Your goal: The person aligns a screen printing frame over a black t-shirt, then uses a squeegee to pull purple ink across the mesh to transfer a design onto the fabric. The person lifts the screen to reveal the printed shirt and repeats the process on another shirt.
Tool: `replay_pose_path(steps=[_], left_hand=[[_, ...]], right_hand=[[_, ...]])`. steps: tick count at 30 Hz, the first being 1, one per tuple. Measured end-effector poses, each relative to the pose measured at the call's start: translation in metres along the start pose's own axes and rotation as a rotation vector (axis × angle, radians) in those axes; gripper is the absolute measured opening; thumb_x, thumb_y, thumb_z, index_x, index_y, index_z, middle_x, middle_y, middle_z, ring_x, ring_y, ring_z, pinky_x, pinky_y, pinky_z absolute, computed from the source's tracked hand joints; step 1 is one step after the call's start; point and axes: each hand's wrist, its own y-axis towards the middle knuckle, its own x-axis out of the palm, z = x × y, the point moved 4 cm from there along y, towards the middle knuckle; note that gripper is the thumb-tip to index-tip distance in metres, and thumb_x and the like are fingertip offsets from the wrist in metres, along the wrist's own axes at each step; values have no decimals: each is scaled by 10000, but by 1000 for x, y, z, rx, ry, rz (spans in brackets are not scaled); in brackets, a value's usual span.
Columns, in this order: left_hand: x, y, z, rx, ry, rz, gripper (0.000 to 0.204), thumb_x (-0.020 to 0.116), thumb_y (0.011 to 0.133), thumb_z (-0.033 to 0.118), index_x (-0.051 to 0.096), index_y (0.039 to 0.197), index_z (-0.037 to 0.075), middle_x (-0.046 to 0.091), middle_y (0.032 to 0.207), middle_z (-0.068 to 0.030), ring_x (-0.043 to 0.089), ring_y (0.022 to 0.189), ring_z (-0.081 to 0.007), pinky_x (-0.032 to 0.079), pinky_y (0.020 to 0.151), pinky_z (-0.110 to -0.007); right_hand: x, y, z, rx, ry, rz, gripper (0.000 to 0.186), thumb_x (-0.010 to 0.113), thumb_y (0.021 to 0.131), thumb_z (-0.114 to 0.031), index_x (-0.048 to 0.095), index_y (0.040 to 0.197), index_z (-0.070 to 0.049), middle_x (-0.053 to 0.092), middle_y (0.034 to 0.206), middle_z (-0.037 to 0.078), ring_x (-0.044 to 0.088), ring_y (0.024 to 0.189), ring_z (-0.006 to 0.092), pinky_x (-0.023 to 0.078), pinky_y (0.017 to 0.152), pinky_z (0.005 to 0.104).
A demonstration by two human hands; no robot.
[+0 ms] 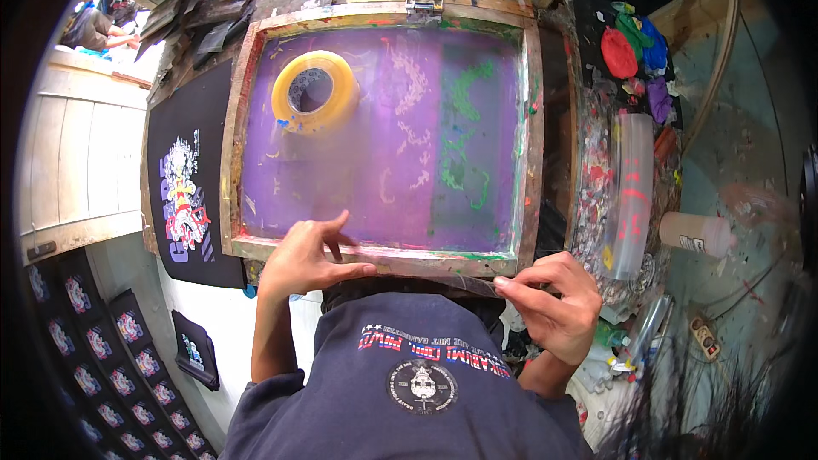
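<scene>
Head view: my right hand [555, 302] pinches a thin clear plastic strip [473, 282] by the near right corner of the paint-stained wooden frame [417, 261], my left hand [296, 261] is spread at its near edge, and the strip looks light and floppy, best held by its ends.

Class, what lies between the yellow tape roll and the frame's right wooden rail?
In the head view, purple mesh lies between the yellow tape roll and the right wooden rail, bearing pale motifs, then green motifs nearer the rail.
</scene>
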Motion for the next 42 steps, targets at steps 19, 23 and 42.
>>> replay_pose_path(steps=[19,23,42], left_hand=[[45,10,2,153,-574,208,164,875,866,70,734,924,7,739,901,-41,696,805,-84,552,698,-225],[49,17,0,128,-482,257,176,890,862,145,771,893,19,744,822,-18,663,734,-71,516,662,-227],[49,59,-5,83,-115,209,228,845,858,207,828,968,9,774,773,-75,639,654,-127,517,630,-307]], right_hand=[[20,-36,64,561,134,39,324,858,799,-34,816,1118,-69,733,833,79,672,768,176,528,737,328],[33,-60,89,747,233,55,215,838,862,-62,800,1071,-32,752,847,62,683,777,142,530,762,304],[47,-40,109,890,-154,-217,154,829,838,-185,812,908,-50,657,808,101,660,720,248,530,703,394]])
